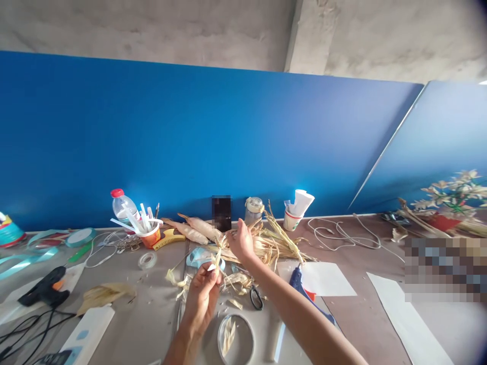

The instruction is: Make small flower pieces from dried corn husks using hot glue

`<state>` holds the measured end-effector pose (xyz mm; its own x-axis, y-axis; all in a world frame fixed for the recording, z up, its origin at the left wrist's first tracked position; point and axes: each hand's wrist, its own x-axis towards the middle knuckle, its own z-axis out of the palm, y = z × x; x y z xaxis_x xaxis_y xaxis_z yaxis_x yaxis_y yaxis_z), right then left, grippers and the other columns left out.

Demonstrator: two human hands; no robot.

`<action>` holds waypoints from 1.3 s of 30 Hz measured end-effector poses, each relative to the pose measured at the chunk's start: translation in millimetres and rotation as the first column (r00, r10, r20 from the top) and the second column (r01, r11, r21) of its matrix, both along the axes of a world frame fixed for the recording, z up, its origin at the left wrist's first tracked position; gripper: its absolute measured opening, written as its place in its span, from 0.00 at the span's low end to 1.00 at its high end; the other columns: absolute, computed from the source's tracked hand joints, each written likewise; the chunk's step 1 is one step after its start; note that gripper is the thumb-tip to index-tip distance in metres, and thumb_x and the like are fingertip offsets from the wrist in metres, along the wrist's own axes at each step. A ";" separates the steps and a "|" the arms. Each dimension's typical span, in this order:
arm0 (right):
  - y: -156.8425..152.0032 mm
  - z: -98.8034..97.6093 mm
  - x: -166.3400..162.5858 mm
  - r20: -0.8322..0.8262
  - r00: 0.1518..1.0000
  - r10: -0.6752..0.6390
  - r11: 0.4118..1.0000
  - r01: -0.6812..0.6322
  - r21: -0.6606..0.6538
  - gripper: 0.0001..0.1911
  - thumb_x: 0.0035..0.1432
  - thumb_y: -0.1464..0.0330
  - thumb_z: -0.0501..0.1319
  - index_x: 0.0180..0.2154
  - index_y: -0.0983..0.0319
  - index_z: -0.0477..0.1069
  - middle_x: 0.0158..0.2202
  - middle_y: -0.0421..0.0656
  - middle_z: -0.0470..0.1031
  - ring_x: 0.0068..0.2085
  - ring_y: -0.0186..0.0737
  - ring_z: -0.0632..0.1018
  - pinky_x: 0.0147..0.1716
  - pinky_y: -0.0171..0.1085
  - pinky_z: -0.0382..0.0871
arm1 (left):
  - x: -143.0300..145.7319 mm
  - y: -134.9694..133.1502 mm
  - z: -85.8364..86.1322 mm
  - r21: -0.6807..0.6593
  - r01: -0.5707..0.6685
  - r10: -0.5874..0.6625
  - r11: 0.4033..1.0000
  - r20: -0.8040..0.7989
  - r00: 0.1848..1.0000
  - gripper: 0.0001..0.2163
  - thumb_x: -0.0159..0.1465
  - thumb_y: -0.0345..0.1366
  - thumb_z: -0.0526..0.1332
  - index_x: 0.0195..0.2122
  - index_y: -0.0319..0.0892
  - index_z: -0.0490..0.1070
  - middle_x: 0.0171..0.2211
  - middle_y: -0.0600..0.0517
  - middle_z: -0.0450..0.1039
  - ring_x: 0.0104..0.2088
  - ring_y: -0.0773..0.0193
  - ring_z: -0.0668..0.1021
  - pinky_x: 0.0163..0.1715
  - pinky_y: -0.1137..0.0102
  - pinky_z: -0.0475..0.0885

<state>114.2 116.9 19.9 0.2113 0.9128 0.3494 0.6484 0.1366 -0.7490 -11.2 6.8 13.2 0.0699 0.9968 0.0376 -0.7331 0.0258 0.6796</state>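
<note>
My left hand point(202, 291) is closed, pinching a small pale folded piece of corn husk point(216, 261) upright between thumb and fingers. My right hand point(241, 242) stretches forward over a pile of dried corn husks point(270, 246); its bent fingers look apart, and their tips are partly hidden among the husks. Below my hands lies a clear round ring-shaped dish point(252, 338) with a husk piece point(229, 337) inside. Black-handled scissors point(256, 298) and loose husk scraps point(236, 280) are between my forearms.
A blue glue gun point(296, 278) lies by white paper point(327, 280), partly behind my right forearm. At left are a black glue gun point(47, 287), cables and a power strip point(89, 332). A bottle point(125, 205), cups, a jar point(253, 209) and a phone point(221, 210) line the blue partition.
</note>
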 end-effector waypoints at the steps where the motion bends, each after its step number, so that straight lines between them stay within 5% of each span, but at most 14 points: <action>1: 9.6 -1.5 -10.3 0.019 0.999 -0.031 1.000 0.031 0.005 0.35 0.49 0.68 0.58 0.57 0.77 0.54 0.54 0.63 0.63 0.55 0.57 0.63 0.54 0.49 0.54 | -0.6 0.6 0.9 -0.007 -0.018 0.018 1.000 0.000 1.000 0.07 0.51 0.30 0.68 0.30 0.41 0.73 0.24 0.55 0.67 0.25 0.72 0.67 0.29 0.76 0.64; 11: 68.5 -17.3 -68.6 0.099 0.920 -0.379 0.925 0.380 0.012 0.46 0.47 0.64 0.62 0.61 0.76 0.44 0.56 0.63 0.57 0.56 0.59 0.58 0.55 0.48 0.48 | -2.0 2.6 5.3 -0.020 -0.097 0.097 0.995 -0.006 0.995 0.06 0.49 0.32 0.69 0.26 0.40 0.72 0.20 0.56 0.63 0.23 0.71 0.66 0.27 0.75 0.64; 39: 81.9 2.9 -64.8 0.079 0.939 -0.335 0.936 0.341 -0.084 0.46 0.53 0.58 0.59 0.60 0.82 0.42 0.50 0.68 0.59 0.51 0.61 0.60 0.51 0.52 0.49 | -2.5 -3.0 11.1 -0.153 -0.080 0.078 0.985 -0.015 0.997 0.09 0.48 0.31 0.70 0.29 0.40 0.71 0.23 0.55 0.66 0.24 0.72 0.67 0.28 0.76 0.66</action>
